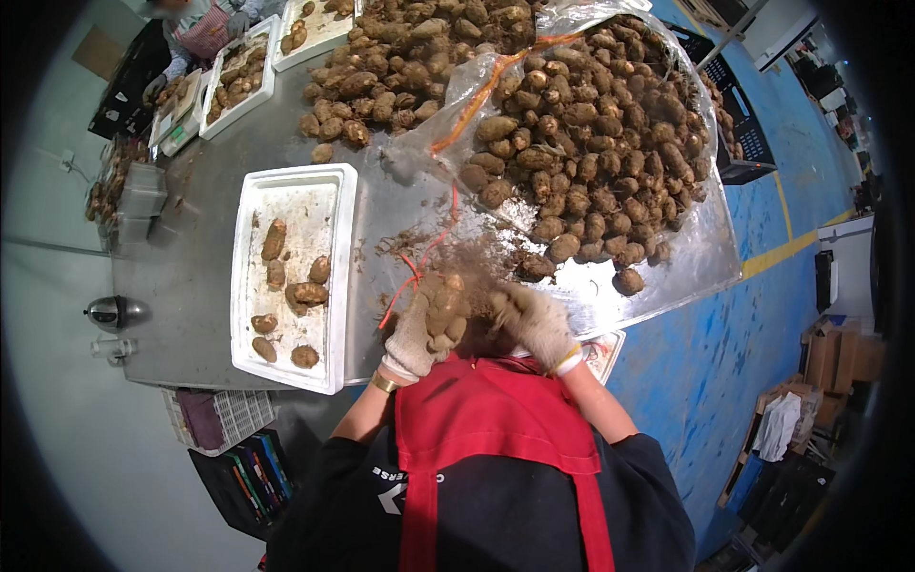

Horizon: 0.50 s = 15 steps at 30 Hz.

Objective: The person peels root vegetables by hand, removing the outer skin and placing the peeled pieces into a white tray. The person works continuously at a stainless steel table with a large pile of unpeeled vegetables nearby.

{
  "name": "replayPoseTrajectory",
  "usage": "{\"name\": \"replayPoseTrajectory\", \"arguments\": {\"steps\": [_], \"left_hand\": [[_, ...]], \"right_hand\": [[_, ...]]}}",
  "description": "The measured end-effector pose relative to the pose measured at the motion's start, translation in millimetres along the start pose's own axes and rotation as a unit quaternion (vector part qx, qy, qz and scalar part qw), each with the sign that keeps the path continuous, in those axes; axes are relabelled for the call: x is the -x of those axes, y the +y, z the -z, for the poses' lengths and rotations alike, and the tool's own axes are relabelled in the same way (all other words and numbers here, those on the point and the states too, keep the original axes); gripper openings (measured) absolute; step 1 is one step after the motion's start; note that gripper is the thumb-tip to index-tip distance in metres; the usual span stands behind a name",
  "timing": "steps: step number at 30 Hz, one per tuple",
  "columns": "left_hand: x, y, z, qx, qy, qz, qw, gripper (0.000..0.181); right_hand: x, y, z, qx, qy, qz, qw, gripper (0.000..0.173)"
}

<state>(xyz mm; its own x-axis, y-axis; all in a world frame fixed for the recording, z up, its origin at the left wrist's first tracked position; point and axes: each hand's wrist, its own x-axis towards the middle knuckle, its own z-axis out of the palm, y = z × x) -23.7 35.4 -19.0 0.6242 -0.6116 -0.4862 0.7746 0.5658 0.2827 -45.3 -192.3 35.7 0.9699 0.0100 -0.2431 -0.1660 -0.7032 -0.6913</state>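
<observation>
My left hand (422, 325), in a soiled knit glove, grips a brown taro corm (453, 289) close to the red apron. To its right my right hand (532, 322), gloved too, is curled and slightly blurred over the table edge; whether its fingers hold fibres or soil is unclear. Loose root fibres (400, 244) and soil lie just beyond the hands. A white foam tray (348, 214) with several corms stands to the left. On the right a large heap of corms (593, 157) rests on clear plastic, with an orange-red string (455, 204) by it.
The metal table (193, 286) carries another corm heap (400, 71) at the back. More foam trays (270, 79), a scale (171, 125) and clear plastic boxes (143, 189) stand at the left. A co-worker (204, 32) is at the far left corner. Black crates (750, 136) stand beyond the right edge.
</observation>
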Motion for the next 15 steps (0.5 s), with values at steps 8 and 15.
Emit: {"name": "replayPoseTrajectory", "arguments": {"steps": [8, 15], "left_hand": [[-29.7, -32.6, 55.6, -0.409, 0.167, -0.273, 0.855, 0.054], [10.2, 9.0, -34.7, -0.181, 0.140, -0.032, 0.973, 0.053]], "right_hand": [[12.6, -18.1, 1.8, -0.013, -0.034, 0.112, 0.993, 0.022], [-6.3, 10.9, 6.1, 0.001, -0.022, -0.053, 0.998, 0.028]]}}
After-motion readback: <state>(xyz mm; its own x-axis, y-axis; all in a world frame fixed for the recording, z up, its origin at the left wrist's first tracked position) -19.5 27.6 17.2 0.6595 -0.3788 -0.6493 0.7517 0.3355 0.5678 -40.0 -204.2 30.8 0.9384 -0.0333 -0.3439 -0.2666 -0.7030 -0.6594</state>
